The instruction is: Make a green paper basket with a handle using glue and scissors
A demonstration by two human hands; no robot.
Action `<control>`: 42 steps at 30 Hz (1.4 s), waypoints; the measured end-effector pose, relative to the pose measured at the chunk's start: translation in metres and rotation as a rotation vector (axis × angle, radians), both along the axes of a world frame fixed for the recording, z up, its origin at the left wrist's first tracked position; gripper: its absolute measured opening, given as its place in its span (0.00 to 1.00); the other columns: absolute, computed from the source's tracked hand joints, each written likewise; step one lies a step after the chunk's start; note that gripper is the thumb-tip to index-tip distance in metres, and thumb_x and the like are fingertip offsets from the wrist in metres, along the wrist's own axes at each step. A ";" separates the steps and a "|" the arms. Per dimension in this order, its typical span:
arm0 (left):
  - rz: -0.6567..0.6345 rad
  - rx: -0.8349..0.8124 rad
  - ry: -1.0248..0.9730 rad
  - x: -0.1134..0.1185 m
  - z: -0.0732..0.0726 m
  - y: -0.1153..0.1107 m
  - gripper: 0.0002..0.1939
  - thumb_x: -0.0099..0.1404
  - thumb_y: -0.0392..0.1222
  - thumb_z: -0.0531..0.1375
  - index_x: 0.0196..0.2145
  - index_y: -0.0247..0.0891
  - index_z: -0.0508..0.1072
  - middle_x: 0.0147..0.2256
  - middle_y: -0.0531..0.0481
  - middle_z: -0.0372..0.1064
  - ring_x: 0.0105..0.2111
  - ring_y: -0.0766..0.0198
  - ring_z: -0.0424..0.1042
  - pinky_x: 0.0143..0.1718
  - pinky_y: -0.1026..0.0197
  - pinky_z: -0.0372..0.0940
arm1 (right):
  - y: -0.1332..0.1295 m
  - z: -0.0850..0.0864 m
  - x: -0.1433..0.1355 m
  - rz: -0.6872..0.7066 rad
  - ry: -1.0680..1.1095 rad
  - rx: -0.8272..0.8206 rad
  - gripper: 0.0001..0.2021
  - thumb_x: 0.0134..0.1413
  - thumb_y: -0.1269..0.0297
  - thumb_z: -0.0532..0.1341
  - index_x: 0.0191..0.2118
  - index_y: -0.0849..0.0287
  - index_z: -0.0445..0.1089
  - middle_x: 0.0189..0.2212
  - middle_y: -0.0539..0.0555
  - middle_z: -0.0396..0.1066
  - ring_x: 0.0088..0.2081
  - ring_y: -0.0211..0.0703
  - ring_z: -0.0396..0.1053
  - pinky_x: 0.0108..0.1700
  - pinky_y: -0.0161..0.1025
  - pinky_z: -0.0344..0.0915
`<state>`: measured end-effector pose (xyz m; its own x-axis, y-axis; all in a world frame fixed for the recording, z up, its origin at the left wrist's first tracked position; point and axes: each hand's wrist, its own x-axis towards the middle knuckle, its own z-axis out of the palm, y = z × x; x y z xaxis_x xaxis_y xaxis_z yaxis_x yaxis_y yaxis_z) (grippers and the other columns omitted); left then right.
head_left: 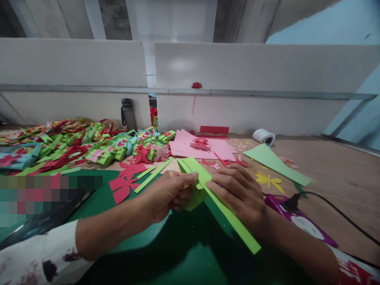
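A folded light-green paper piece [196, 168] is held up between my hands, above the dark green mat [178, 241]. My left hand [172, 192] pinches its left side between thumb and fingers. A long light-green paper strip [234, 225] slants from the folded piece down to the right. My right hand [240, 192] is closed over the strip's upper end, where it meets the folded piece. Its fingertips partly hide that spot. Just left of my hands lie red paper flowers [123, 188] and narrow green strips [152, 176].
Finished paper bags [103, 156] are heaped at the left, near a dark bottle [128, 114]. Pink sheets [181, 144] lie behind my hands. At the right are a green sheet [276, 164], a yellow paper flower [268, 180], a purple power strip [299, 221] and a white cylinder [263, 136].
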<state>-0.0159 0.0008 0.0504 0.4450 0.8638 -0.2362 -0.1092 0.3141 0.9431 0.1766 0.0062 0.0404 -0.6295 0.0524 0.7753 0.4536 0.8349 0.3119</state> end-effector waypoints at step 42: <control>-0.165 0.439 0.185 -0.001 -0.005 0.011 0.16 0.49 0.48 0.65 0.32 0.31 0.79 0.22 0.50 0.69 0.18 0.73 0.59 0.19 0.70 0.53 | -0.024 0.006 -0.018 -0.228 0.562 -1.084 0.08 0.49 0.65 0.60 0.24 0.58 0.73 0.23 0.50 0.75 0.24 0.41 0.71 0.21 0.32 0.64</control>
